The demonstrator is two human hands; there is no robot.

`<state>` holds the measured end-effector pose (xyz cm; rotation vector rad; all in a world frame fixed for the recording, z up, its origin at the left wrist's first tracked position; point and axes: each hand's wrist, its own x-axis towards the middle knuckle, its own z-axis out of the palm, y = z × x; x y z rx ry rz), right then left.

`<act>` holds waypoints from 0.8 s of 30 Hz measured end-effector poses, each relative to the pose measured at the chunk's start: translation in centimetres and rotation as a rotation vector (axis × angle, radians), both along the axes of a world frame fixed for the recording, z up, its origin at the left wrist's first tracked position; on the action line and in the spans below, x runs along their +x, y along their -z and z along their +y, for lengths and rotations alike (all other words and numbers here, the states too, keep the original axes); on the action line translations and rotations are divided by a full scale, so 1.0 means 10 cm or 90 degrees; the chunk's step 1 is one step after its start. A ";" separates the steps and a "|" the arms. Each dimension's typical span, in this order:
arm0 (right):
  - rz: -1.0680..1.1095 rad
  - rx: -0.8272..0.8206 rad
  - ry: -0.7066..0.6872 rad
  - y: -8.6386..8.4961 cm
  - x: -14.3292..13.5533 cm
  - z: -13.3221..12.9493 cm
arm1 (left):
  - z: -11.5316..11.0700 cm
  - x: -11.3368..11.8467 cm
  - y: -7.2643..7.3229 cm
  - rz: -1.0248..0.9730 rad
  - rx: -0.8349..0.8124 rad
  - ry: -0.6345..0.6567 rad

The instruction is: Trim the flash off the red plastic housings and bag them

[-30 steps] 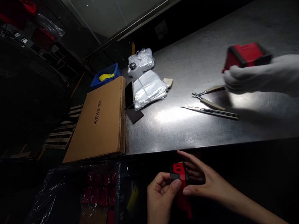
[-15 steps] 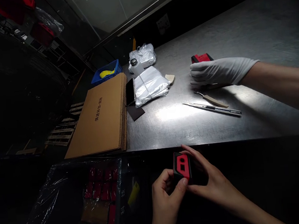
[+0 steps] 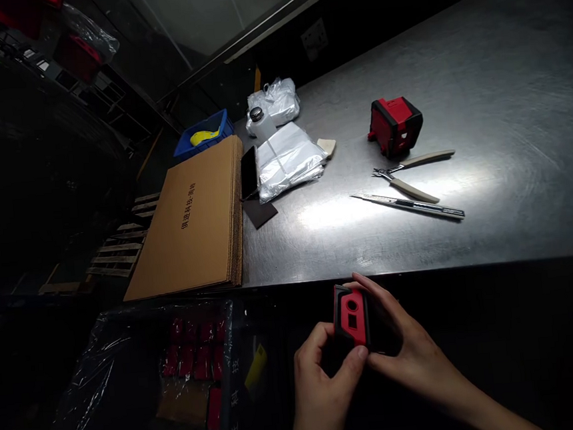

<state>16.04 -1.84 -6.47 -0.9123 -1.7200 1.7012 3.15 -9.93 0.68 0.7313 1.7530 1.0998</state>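
Note:
Between my two hands, just off the table's front edge, is a red and black plastic housing [image 3: 354, 317] with a round hole and a square opening in its red face. My left hand [image 3: 325, 379] grips its left side and lower corner, thumb pressed along the bottom. Around the right side curls my right hand [image 3: 408, 345], with fingertips at the top and thumb at the bottom. A similar red and black housing [image 3: 395, 126] stands on the metal table [image 3: 515, 188]. Near it lie cutting pliers [image 3: 408, 177] with pale handles and a slim craft knife [image 3: 409, 207].
Flat cardboard boxes [image 3: 186, 217] are stacked at the table's left. Behind them are a blue bin [image 3: 204, 134], a white pump bottle [image 3: 261, 125] and bundled plastic bags [image 3: 289, 160]. Below left, a plastic-lined crate [image 3: 233, 353] holds several red parts [image 3: 202, 363].
Another person's white-gloved hand has left the table, uncovering the housing and pliers there. My hands still hold their housing, nearly unmoved.

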 end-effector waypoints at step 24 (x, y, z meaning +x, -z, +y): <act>0.027 -0.020 0.044 0.00 0.05 -0.13 | 0.11 -0.21 0.01 -0.053 0.013 -0.041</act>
